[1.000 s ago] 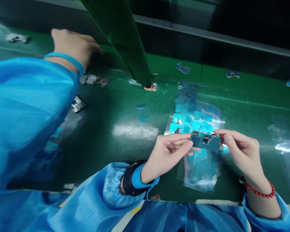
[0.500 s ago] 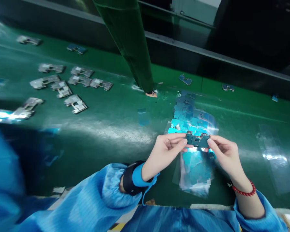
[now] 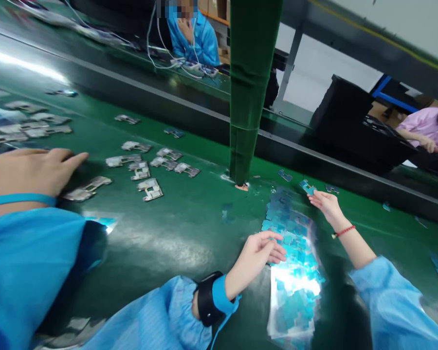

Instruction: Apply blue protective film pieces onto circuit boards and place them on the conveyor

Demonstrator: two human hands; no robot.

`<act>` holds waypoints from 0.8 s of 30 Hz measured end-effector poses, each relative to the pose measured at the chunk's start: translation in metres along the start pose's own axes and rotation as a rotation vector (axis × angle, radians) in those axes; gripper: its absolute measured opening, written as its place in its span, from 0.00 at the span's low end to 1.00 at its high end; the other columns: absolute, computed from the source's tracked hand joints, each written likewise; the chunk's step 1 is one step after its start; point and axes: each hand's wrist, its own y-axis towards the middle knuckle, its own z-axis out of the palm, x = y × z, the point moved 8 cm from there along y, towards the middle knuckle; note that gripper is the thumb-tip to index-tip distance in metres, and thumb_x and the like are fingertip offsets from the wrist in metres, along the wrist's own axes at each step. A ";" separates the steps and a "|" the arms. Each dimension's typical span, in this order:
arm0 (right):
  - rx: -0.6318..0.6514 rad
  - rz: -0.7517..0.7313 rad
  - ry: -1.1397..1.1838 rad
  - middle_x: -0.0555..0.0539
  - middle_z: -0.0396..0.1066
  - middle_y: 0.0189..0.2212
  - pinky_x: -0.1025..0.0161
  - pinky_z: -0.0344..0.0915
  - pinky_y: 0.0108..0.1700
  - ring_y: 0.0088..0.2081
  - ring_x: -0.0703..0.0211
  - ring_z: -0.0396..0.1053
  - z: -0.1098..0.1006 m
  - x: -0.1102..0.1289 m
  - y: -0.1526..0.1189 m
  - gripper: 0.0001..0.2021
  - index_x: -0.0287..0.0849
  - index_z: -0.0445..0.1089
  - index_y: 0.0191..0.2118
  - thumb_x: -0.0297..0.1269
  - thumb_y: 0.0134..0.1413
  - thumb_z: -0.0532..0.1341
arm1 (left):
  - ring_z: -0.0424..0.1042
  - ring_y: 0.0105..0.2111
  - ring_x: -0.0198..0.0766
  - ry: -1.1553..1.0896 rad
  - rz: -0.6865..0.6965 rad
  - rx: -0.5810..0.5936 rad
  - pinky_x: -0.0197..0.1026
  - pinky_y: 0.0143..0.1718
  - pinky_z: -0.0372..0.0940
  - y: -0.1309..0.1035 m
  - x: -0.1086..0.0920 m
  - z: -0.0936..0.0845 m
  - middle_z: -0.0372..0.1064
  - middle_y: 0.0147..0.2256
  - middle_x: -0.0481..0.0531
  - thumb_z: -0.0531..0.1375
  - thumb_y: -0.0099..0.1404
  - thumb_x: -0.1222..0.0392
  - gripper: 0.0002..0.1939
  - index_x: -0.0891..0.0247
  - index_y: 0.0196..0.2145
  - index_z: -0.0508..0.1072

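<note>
One circuit board (image 3: 306, 186) is pinched at one end by the right hand (image 3: 325, 203), right of the frame's centre, presumably to spare its faces; the left hand (image 3: 260, 250), loosely half-open and seemingly empty, is held near blue film pieces (image 3: 295, 311), lower centre-right.

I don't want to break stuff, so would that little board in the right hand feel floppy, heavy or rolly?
The board is probably stiff: held at one end by the right hand, it shows no clear droop. It's likely light, since a pinch seems enough to handle it. Being flat, it would probably slide rather than roll.
</note>
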 end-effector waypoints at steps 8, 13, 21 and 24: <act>-0.122 -0.130 -0.359 0.48 0.72 0.34 0.59 0.69 0.38 0.34 0.61 0.71 -0.022 0.013 0.000 0.11 0.36 0.70 0.37 0.41 0.60 0.61 | 0.75 0.25 0.34 -0.029 0.077 -0.072 0.36 0.31 0.68 0.003 -0.022 -0.013 0.76 0.26 0.52 0.62 0.56 0.61 0.07 0.67 0.33 0.72; -0.054 -0.246 -0.501 0.44 0.74 0.36 0.57 0.67 0.38 0.36 0.52 0.71 -0.007 0.003 -0.115 0.24 0.41 0.75 0.41 0.55 0.43 0.68 | 0.75 0.28 0.37 0.030 0.107 -0.092 0.38 0.32 0.69 0.002 -0.024 -0.017 0.77 0.26 0.53 0.62 0.55 0.61 0.06 0.66 0.31 0.74; -0.011 -0.189 -0.346 0.49 0.70 0.24 0.61 0.66 0.29 0.24 0.59 0.67 -0.012 -0.044 -0.150 0.24 0.37 0.69 0.46 0.53 0.52 0.62 | 0.76 0.29 0.37 0.126 0.115 -0.111 0.37 0.33 0.68 0.000 -0.026 -0.017 0.77 0.28 0.54 0.62 0.55 0.60 0.08 0.67 0.32 0.75; -0.065 -0.166 -0.265 0.46 0.73 0.26 0.61 0.66 0.31 0.26 0.58 0.69 -0.030 -0.047 -0.139 0.20 0.38 0.69 0.41 0.52 0.53 0.62 | 0.76 0.29 0.36 0.144 0.116 -0.113 0.36 0.33 0.68 0.002 -0.027 -0.018 0.77 0.28 0.54 0.61 0.56 0.61 0.08 0.67 0.33 0.76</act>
